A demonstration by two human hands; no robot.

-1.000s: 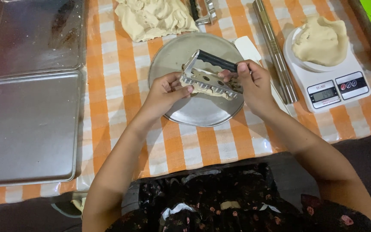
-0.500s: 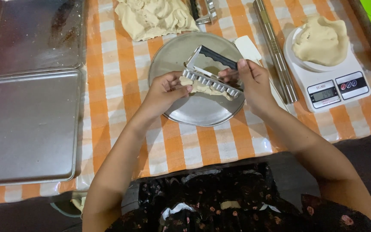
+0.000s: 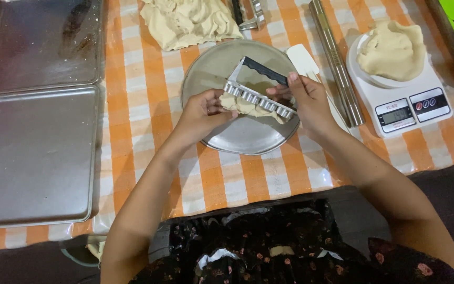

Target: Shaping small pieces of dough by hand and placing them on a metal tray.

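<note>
A person sits at a table covered with an orange and white checked cloth [image 3: 132,131], holding a metal crimping cutter with a black handle [image 3: 258,94] over a round metal plate [image 3: 211,68]. The right hand [image 3: 306,102] is closed around the cutter's right end, fingers on the handle and frame. The left hand [image 3: 203,113] pinches a strip of pale dough [image 3: 248,109] against the underside of the cutter's scalloped blade. Two empty baking trays [image 3: 32,158] lie to the left, a large dough mound [image 3: 185,21] sits above the plate, and a kitchen scale [image 3: 411,105] carrying more dough stands at the right beside a steel rolling pin [image 3: 337,63]. The soft strip looks likely to tear or stick in the scallops if it is pulled too hard, and a piece could drop off the plate's edge. Compared with half a second ago, the cutter sits tilted slightly further up, and the left fingers have crept further along the dough.
</note>
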